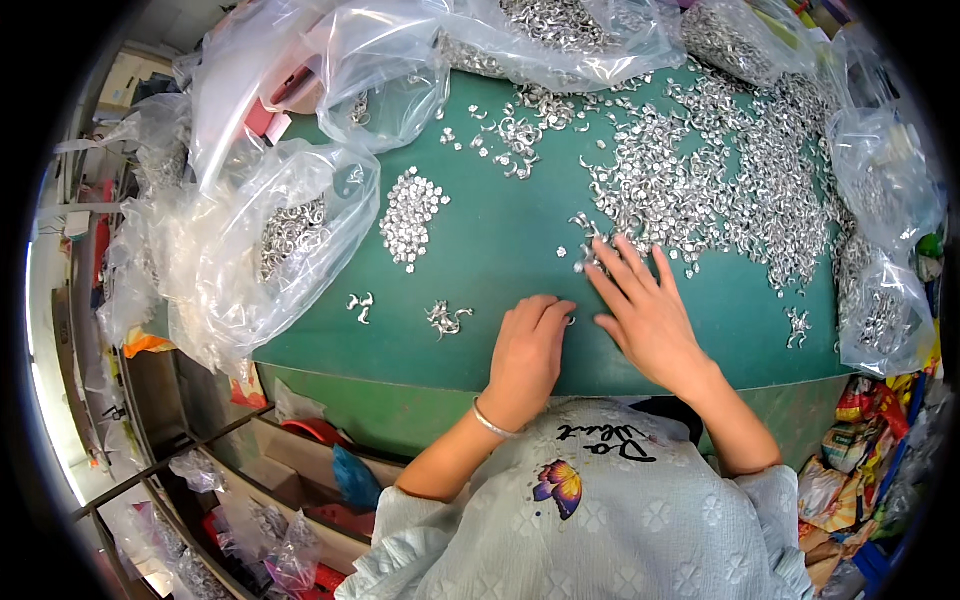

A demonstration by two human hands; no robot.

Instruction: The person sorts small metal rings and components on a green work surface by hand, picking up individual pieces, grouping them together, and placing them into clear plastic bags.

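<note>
My left hand rests near the front of the green table, its fingers curled together. A small curved silver metal piece peeks out at its fingertips; the rest of it is hidden. To the right, my right hand lies with fingers spread at the near edge of a large heap of curved silver metal pieces. Its fingertips reach over a few loose ones. Left of my hands are a cluster of small rounded silver pieces, a little group of curved pieces, and a few more.
Clear plastic bags of metal pieces line the table's left, back and right sides. A small clump lies near the right front. Below the table's left are open wooden compartments; colourful packets stand at the right.
</note>
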